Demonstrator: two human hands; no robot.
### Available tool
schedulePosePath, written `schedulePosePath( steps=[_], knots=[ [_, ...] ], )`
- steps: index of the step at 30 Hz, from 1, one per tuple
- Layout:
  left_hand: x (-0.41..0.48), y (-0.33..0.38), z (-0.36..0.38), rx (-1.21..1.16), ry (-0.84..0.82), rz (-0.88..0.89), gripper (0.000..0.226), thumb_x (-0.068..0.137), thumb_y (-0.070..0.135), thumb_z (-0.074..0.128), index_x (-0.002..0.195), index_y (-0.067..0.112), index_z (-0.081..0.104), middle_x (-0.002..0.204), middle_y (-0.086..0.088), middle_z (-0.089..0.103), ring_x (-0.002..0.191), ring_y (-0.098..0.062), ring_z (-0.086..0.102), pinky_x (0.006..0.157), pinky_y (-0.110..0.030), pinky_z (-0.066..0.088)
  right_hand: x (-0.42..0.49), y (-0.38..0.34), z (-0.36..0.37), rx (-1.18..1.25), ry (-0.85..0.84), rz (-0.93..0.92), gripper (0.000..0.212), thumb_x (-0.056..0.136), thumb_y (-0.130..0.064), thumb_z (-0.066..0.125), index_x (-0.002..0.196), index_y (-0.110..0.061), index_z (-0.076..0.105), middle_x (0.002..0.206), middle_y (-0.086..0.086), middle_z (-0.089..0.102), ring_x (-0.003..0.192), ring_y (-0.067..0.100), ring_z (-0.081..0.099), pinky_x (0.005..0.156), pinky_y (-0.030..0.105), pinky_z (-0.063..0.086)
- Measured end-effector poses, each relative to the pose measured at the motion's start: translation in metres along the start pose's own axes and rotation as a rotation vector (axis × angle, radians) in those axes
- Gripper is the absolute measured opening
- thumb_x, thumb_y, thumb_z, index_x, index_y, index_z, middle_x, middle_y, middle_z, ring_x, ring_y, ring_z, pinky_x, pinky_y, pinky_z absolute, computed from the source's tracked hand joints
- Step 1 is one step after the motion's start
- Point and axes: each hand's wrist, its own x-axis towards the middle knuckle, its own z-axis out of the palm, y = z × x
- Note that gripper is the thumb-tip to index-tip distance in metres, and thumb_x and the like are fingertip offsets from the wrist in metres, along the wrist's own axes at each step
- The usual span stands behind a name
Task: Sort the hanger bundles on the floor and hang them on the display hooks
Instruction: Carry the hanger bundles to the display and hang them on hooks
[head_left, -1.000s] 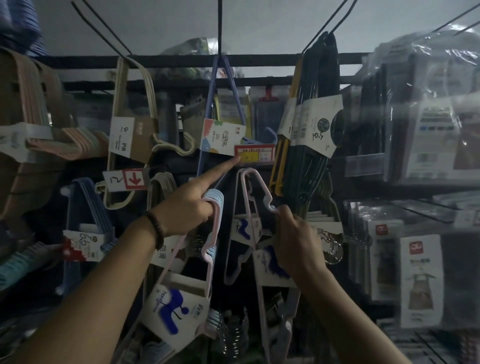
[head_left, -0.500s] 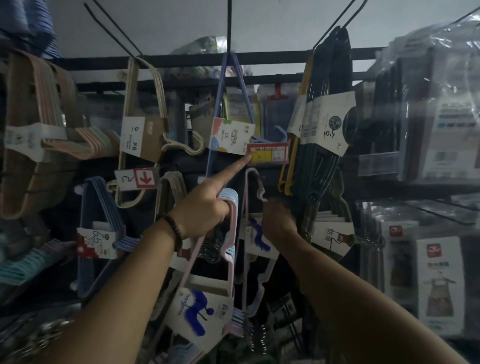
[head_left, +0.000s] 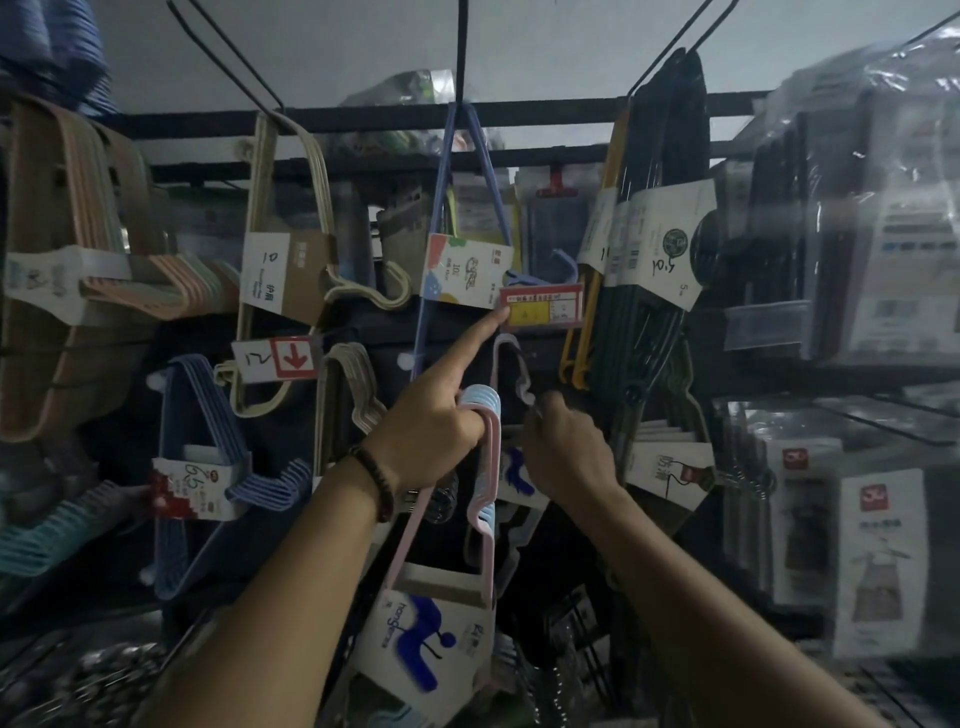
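**Spotter one:** Your left hand (head_left: 431, 431) has its lower fingers curled through the pink and blue hanger bundle (head_left: 480, 467). The forefinger is straight, and its tip touches the red and yellow price tag (head_left: 540, 306) at one o'clock.

**Spotter two:** That bundle hangs from your grip with its long axis running down to six o'clock. A ribbed blue curve sits over your fingers, and the cardboard sleeve (head_left: 421, 629) at the bottom tilts toward seven.

**Spotter one:** Your right hand (head_left: 566, 452) is clenched at the lower tip of a thin pink hook (head_left: 511, 364). The hook arches up toward eleven from your knuckles.

**Spotter two:** You have little room. A blue bundle (head_left: 467, 270) hangs at twelve, slim dark hangers (head_left: 665, 208) at two, and glossy wrapped packs (head_left: 857, 234) at three. Cream hangers (head_left: 270, 234) hang at ten.
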Motion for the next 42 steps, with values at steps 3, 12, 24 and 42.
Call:
schedulePosePath(
  steps=[3,12,24,42],
  knots=[
    [-0.001,0.0,0.006,0.012,0.026,0.008,0.097,0.086,-0.009,0.046,0.157,0.054,0.025,0.162,0.027,0.033,0.088,-0.015,0.065,0.076,-0.039,0.057,-0.066,-0.009,-0.032,0.468,0.012,-0.182,0.032,0.103,-0.048,0.035,0.102,-0.029,0.061,0.09,0.001,0.072,0.079,0.022,0.071,0.068,0.047,0.058],
    [0.001,0.002,0.022,0.027,0.11,0.001,0.095,0.087,-0.007,0.049,0.159,0.049,0.023,0.127,0.033,0.059,0.054,-0.02,0.054,0.051,-0.033,0.051,-0.145,-0.003,-0.016,0.254,-0.057,-0.34,0.028,0.1,-0.05,0.048,0.123,-0.036,0.044,0.072,-0.011,0.064,0.06,0.006,0.064,0.049,0.023,0.051],
    [0.008,0.026,-0.01,0.57,-0.094,-0.098,0.11,0.078,0.061,0.071,0.156,0.056,-0.006,0.131,0.003,0.059,0.1,-0.015,0.067,0.091,-0.05,0.057,-0.1,0.022,-0.035,-0.032,0.053,-0.272,0.011,0.109,-0.036,0.039,0.118,-0.029,0.037,0.062,-0.008,0.054,0.047,0.013,0.054,0.044,0.031,0.043],
    [0.005,0.025,0.003,0.801,-0.126,-0.195,0.113,0.094,0.051,0.066,0.147,0.056,-0.034,0.152,-0.005,0.048,0.108,-0.024,0.066,0.092,-0.05,0.058,0.019,0.029,0.017,-0.264,-0.097,-0.163,0.038,0.107,-0.017,0.046,0.141,-0.001,0.043,0.128,0.017,0.056,0.105,0.024,0.065,0.082,0.033,0.053]
  ],
)
